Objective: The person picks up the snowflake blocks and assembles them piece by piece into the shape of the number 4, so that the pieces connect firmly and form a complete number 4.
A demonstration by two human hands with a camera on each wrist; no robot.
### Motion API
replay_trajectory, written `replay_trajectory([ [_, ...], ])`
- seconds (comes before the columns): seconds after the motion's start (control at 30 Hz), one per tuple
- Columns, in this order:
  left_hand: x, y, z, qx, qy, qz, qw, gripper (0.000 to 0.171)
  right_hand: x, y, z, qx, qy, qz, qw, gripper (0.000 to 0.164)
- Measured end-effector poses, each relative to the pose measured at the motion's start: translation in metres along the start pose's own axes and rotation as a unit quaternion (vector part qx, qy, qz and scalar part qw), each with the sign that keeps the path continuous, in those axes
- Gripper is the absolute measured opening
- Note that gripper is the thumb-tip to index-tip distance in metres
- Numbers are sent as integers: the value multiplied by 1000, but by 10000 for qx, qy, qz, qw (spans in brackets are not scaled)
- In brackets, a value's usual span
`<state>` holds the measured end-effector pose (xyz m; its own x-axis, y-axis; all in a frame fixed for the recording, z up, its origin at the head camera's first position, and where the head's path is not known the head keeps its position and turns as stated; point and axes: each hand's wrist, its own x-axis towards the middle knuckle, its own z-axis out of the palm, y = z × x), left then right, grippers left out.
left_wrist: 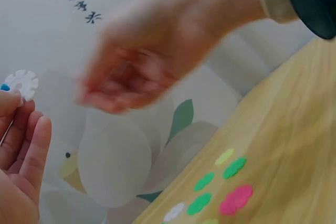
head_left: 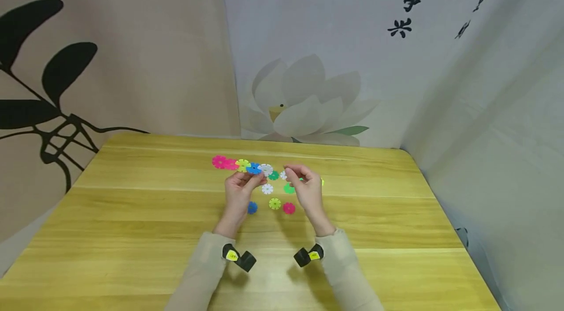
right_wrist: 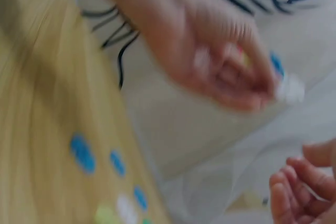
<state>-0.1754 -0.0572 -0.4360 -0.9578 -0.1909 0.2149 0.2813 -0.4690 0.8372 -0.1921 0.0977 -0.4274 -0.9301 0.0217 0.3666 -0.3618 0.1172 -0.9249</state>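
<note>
A straight chain of interlocked notched plastic discs (head_left: pixel 242 165) runs from two pink ones through yellow and blue to a white disc (left_wrist: pixel 23 85). My left hand (head_left: pixel 239 193) pinches it near the white end, between thumb and fingers, raised over the table. To the right, apart from the chain, my right hand (head_left: pixel 308 191) hovers with its fingers loosely bent. Nothing shows between the fingers of that right hand (left_wrist: pixel 152 51) in the left wrist view, where it is blurred. The right wrist view also shows the left hand (right_wrist: pixel 205 45) blurred.
Loose discs lie on the wooden table (head_left: pixel 145 232) below and behind the hands: blue (head_left: pixel 252 207), yellow (head_left: pixel 275 203), pink (head_left: pixel 289 208), white (head_left: pixel 267 188) and several green ones (left_wrist: pixel 234 168). A printed cloth (head_left: pixel 352 32) hangs behind the table.
</note>
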Motion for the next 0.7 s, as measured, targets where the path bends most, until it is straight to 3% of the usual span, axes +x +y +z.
replay_trajectory([
  [0.13,3,2,-6,-66,40,35,10000,12,3,27,-17,-1145,37,45,9934,9],
  [0.27,4,2,-11,-40,-108,161,9998,20,4,48,-32,-1838,-178,326,9823,9],
  [0.47,5,0,-17,26,-236,222,9995,24,5,65,-48,-2567,-573,888,9607,13],
  [0.7,6,2,-16,-80,-255,272,9993,14,2,68,-55,-3040,-1078,1423,9358,23],
])
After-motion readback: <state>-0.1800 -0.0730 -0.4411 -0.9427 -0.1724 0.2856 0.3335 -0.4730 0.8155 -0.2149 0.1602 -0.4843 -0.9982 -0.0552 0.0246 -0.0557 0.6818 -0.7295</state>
